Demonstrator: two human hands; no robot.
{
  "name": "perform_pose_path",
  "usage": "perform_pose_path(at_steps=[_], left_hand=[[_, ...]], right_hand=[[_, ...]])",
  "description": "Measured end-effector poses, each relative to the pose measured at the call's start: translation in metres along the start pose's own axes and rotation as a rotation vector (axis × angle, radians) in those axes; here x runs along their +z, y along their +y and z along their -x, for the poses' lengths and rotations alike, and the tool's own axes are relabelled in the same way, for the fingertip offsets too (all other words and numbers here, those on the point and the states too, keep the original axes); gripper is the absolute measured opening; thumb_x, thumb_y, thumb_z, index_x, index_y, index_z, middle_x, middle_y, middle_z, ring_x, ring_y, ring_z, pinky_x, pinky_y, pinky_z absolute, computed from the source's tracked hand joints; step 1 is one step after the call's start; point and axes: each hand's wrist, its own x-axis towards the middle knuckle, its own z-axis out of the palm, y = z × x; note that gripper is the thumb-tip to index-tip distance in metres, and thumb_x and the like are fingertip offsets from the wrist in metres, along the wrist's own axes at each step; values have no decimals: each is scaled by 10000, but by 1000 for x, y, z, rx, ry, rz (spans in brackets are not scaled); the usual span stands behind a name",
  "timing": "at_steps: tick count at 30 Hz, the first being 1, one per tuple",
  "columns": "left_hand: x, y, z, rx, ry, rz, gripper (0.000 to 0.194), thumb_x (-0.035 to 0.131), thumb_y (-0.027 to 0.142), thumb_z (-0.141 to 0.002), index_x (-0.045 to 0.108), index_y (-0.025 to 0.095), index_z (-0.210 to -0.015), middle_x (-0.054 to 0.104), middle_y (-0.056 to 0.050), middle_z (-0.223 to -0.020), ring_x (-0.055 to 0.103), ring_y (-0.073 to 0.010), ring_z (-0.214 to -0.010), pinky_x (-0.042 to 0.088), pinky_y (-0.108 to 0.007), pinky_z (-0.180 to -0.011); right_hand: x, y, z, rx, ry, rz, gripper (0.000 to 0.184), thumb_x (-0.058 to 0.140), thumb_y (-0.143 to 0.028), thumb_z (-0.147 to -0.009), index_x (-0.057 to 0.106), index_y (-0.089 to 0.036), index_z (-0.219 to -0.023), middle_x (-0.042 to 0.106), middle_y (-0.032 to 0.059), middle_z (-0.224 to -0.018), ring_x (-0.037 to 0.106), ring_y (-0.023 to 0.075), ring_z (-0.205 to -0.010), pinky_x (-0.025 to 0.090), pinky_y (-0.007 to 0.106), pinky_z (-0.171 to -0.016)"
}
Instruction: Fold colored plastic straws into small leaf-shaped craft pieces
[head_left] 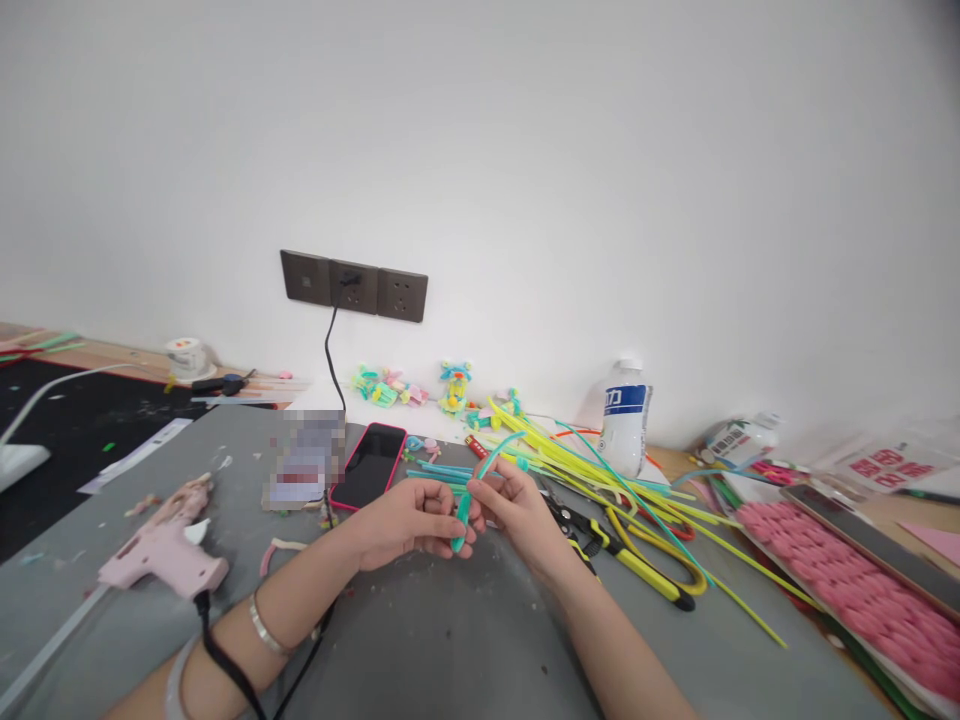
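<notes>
Both of my hands meet over the grey table mat and hold one teal pipe cleaner. My left hand is curled round its folded lower part. My right hand pinches it just above, and the free end arcs up and to the right. A heap of yellow and teal pipe cleaners lies right behind my right hand. Yellow-handled pliers rest beside my right wrist.
A pink glue gun lies at the left with its black cord crossing my left forearm. A phone in a pink case lies behind my hands. A white bottle, small finished figures and a wall socket stand behind; pink pieces on the right.
</notes>
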Motion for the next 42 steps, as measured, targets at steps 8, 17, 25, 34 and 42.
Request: perform_pose_path(at_steps=[8,17,25,34,42], left_hand=[[0,-1,1,2,-6,3,454,849,341,-647,430,165,-653,690,-74,-893,685,-152,-727,460,-226,-591],[2,2,1,11,-16,-6,439,835,302,-670,417,170,-663,682,-40,-837,686,-133,-709,465,-202,-582],[-3,-4,3,-59,-86,-61,366,840,288,-663,499,171,-728,731,-45,-767,713,-158,-686,483,-216,-577],[-5,-5,3,-60,-160,-84,320,828,274,-679,538,174,-769,746,-48,-756,721,-162,-665,495,-209,-559],[-7,-4,3,-59,-148,-129,312,821,254,-692,549,182,-827,753,-51,-764,715,-159,-655,507,-218,-573]], right_hand=[[-1,-4,1,-24,-18,53,298,746,-444,-777,574,-201,-783,638,-36,-579,595,113,-473,437,219,-478],[-2,-6,2,-45,-55,81,287,734,-435,-794,577,-195,-794,643,-28,-608,597,113,-512,462,225,-519],[-12,-20,8,-117,-255,158,168,744,-336,-796,661,-197,-840,652,20,-811,631,165,-775,516,292,-726],[-16,-27,14,-134,-344,268,108,723,-289,-814,663,-205,-845,623,32,-861,612,184,-834,495,325,-784],[-16,-26,16,-146,-307,404,67,690,-272,-835,670,-210,-822,641,31,-856,618,183,-837,492,302,-773]])
